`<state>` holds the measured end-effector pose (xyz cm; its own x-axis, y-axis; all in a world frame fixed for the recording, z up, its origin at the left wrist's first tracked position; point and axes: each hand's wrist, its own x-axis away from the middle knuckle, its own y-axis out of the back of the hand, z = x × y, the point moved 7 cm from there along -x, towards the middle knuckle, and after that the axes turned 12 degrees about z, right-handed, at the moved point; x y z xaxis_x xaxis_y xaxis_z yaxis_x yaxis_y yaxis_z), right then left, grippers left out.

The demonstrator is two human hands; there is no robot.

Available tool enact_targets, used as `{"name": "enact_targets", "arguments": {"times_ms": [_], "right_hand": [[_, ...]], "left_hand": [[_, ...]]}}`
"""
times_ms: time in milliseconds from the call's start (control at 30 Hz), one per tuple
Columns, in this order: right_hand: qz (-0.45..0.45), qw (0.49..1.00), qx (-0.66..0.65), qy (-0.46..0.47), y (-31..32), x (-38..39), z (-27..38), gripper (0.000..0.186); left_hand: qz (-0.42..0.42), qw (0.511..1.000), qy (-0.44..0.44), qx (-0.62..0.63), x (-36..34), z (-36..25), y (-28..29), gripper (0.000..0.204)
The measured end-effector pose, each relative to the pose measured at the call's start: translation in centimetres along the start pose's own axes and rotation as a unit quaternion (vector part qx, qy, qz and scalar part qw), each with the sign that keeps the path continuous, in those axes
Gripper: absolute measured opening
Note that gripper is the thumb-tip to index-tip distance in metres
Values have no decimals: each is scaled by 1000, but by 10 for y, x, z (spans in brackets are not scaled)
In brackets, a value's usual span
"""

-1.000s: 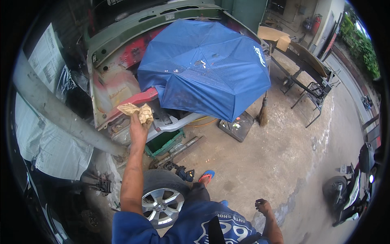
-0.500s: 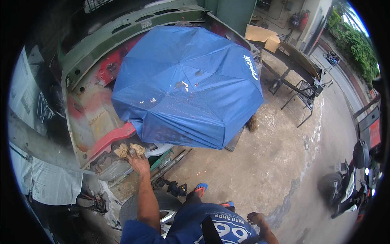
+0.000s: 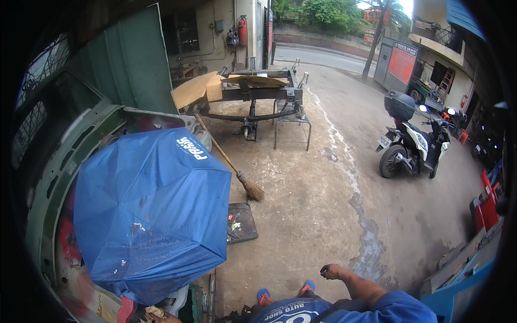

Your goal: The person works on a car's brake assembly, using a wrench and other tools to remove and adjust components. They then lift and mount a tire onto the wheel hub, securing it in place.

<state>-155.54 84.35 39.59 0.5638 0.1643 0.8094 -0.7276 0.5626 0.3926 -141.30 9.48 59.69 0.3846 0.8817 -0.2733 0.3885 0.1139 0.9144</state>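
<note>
At the lower edge, my left hand (image 3: 167, 318) shows only in part, beside the red end of a vehicle body. Its fingers are closed on a crumpled tan sheet (image 3: 155, 311); whether this is paper or cloth I cannot tell. My right hand (image 3: 334, 272) hangs over the concrete floor, away from everything, with its fingers curled in and nothing visible in them. Spread over the vehicle's front is an open blue umbrella (image 3: 151, 215), wet and spotted with bits of debris. Under it the green and red vehicle body (image 3: 54, 215) partly shows.
Right of the umbrella, a straw broom (image 3: 250, 188) leans by a black dustpan-like tray (image 3: 242, 223) holding litter. Farther off, a black metal frame (image 3: 258, 94) carrying cardboard (image 3: 196, 90) rests on a metal stand (image 3: 293, 126). A white scooter (image 3: 414, 140) is parked at the right.
My view has swung right and up, moving the umbrella leftward in it and bringing the scooter and street into fuller sight. My left hand has dropped to the lower edge. My right fingers look more curled.
</note>
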Motion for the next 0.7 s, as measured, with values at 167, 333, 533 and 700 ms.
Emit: {"name": "enact_targets", "arguments": {"times_ms": [167,333,533,700], "right_hand": [[194,967,-43,-157,-49,-1,-63,44],[160,975,-45,-149,-33,-17,-60,42],[-20,998,-33,-50,-10,-10,7,34],[-26,995,95,2,-23,1,50,38]], "left_hand": [[20,999,-31,-5,-4,-12,2,67],[28,998,-56,-8,-7,-17,7,64],[46,993,-105,-9,-14,-36,9,60],[33,981,-191,-2,-12,-72,14,56]]}}
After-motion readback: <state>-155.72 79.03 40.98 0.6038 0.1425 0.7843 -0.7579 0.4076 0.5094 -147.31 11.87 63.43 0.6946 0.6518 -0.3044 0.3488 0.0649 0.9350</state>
